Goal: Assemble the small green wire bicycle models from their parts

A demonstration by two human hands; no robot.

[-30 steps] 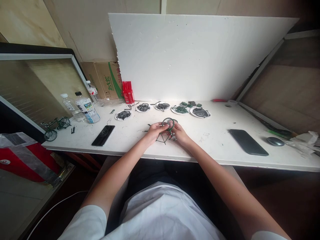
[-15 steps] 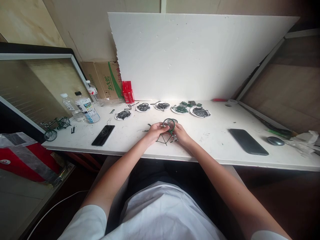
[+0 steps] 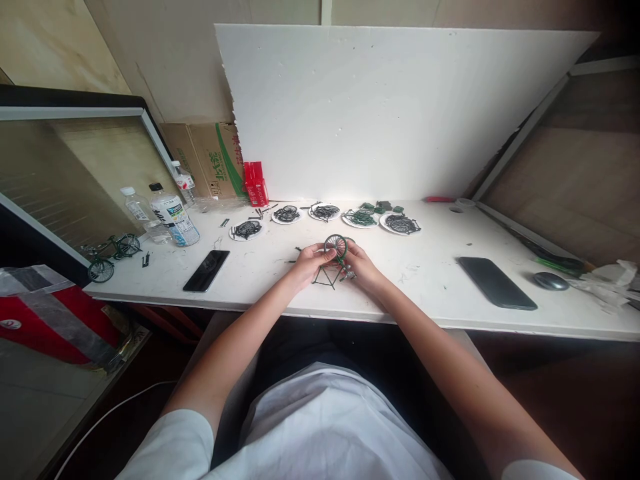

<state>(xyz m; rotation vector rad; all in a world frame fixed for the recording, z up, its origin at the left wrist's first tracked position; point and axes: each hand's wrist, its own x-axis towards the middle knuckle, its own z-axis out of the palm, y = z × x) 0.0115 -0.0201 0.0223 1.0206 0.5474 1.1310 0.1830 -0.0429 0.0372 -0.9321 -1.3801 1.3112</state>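
Item 1: green spoked wheel, centre of the frame, its face toward the camera, between both hands.

Item 2: thin green model frame, directly below the wheel in the picture. Wheel and frame together run roughly up and down the picture, across the line between the hands; the frame tubes point toward the lower edge.

Item 3: left hand, to the left, grasping the wheel, thumb over its lower left; wheel lies just to its right. Other fingertips hidden.

Item 4: right hand, to the right, fingers curled at the wheel's right side; wheel lies to its left. Exact hold cannot be told. Neither hand clearly nearer.

Item 5: white plates, five, above centre, bearing dark and green parts.

Item 6: phone, left of centre.

Item 7: model bicycle, far left.
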